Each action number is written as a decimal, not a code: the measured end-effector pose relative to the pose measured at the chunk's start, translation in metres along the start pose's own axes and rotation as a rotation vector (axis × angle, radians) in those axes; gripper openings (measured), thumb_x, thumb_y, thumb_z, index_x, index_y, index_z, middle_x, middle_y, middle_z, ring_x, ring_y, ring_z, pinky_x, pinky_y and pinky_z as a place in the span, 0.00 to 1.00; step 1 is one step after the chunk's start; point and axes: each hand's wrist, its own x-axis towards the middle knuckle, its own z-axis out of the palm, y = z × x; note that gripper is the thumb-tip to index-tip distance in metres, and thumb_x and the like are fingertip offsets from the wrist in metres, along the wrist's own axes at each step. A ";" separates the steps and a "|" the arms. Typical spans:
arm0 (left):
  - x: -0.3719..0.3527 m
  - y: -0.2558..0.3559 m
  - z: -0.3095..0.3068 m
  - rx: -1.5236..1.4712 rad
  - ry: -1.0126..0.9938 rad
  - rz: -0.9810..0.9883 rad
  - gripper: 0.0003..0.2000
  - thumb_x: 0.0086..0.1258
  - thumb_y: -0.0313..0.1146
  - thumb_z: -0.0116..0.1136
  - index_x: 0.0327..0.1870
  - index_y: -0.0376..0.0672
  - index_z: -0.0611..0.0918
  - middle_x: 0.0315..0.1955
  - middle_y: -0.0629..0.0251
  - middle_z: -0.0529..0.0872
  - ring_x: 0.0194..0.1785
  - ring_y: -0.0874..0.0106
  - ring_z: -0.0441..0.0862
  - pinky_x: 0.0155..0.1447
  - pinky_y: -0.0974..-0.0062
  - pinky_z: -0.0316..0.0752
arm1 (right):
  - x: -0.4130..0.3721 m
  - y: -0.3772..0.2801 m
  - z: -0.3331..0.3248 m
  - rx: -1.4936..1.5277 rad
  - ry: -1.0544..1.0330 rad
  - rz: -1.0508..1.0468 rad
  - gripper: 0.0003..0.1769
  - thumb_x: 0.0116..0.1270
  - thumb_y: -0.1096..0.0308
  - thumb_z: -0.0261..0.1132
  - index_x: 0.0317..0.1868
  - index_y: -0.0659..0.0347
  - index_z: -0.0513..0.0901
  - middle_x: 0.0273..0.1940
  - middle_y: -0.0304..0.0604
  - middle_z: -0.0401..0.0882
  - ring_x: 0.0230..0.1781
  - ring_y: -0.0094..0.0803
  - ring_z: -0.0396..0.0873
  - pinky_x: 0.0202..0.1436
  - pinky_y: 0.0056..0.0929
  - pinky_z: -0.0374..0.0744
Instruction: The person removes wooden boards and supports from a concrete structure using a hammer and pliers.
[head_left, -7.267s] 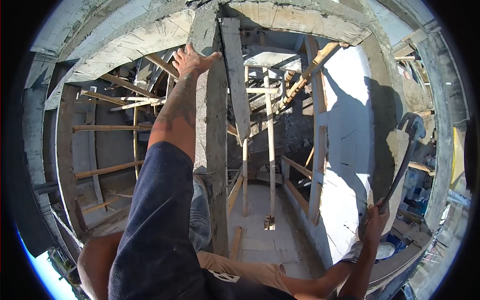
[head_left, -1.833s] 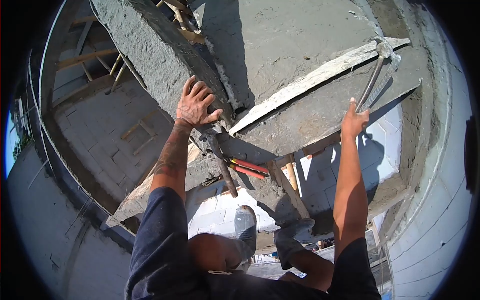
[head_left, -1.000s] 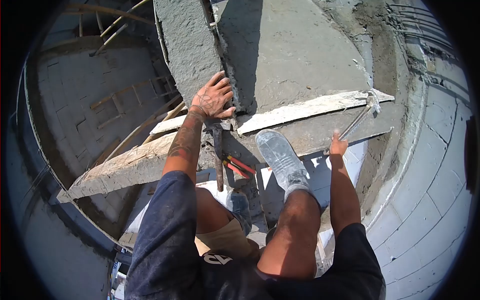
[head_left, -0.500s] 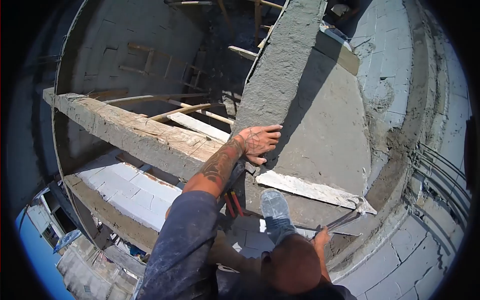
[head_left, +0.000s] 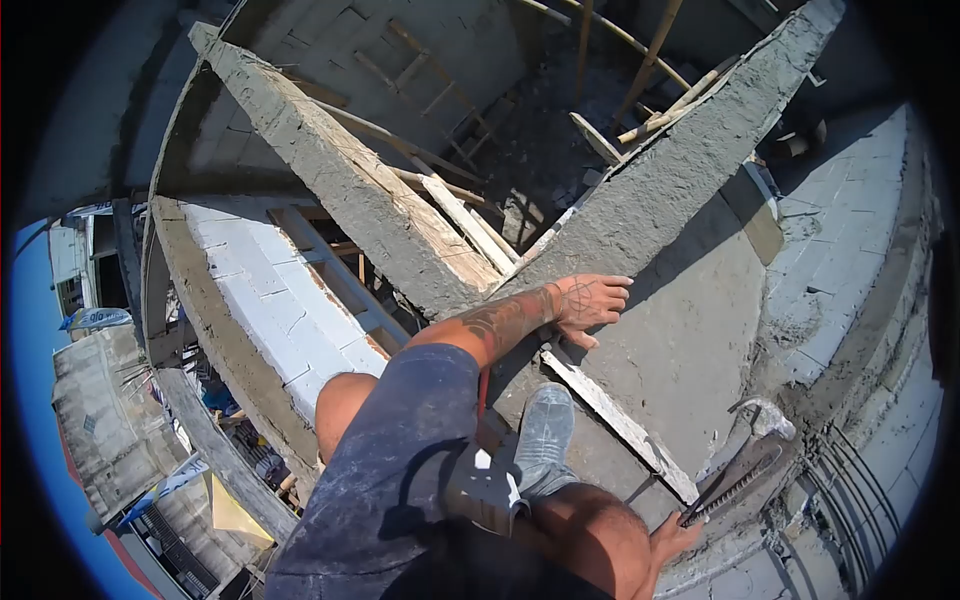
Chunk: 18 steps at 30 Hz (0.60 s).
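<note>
My left hand rests on the edge of a rough concrete beam, its fingers spread and nothing in it. Low on the right, my right hand is wrapped round the dark handle of a claw hammer. The hammer's head points up and away, beside the concrete ledge. Between my hands, a whitish, mortar-crusted board slants across the grey concrete surface. My dusty shoe stands just left of that board.
A second concrete beam with wood along it meets the first near my left hand. Beyond them drops a deep space with poles and a wooden ladder. Steel bars stick out at right. White block walls stand at left; lower buildings lie outside.
My view has turned, so the beams appear swung round. My left hand stays on the beam edge. The hammer in my right hand has come up, and its head now shows clearly.
</note>
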 end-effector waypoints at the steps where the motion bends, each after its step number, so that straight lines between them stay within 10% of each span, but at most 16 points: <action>1: 0.001 0.015 -0.009 -0.030 0.077 -0.078 0.24 0.52 0.55 0.53 0.31 0.38 0.79 0.39 0.57 0.76 0.57 0.63 0.66 0.72 0.61 0.46 | 0.016 -0.015 0.009 0.138 -0.096 -0.121 0.22 0.55 0.75 0.58 0.51 0.78 0.67 0.41 0.56 0.73 0.40 0.38 0.72 0.45 0.32 0.71; 6: -0.016 0.051 -0.024 -0.122 0.376 -0.517 0.17 0.52 0.42 0.59 0.36 0.39 0.76 0.47 0.55 0.72 0.61 0.60 0.64 0.69 0.60 0.53 | 0.091 -0.115 0.138 0.282 -0.312 -0.445 0.07 0.52 0.75 0.58 0.31 0.66 0.69 0.23 0.40 0.67 0.24 0.28 0.66 0.29 0.30 0.67; 18: -0.260 0.145 -0.152 -0.035 -0.138 -1.471 0.18 0.58 0.41 0.56 0.45 0.38 0.74 0.49 0.53 0.71 0.54 0.58 0.69 0.58 0.63 0.65 | 0.111 -0.216 0.279 0.309 -0.187 -0.474 0.12 0.56 0.68 0.61 0.32 0.69 0.73 0.25 0.46 0.74 0.25 0.36 0.73 0.33 0.33 0.70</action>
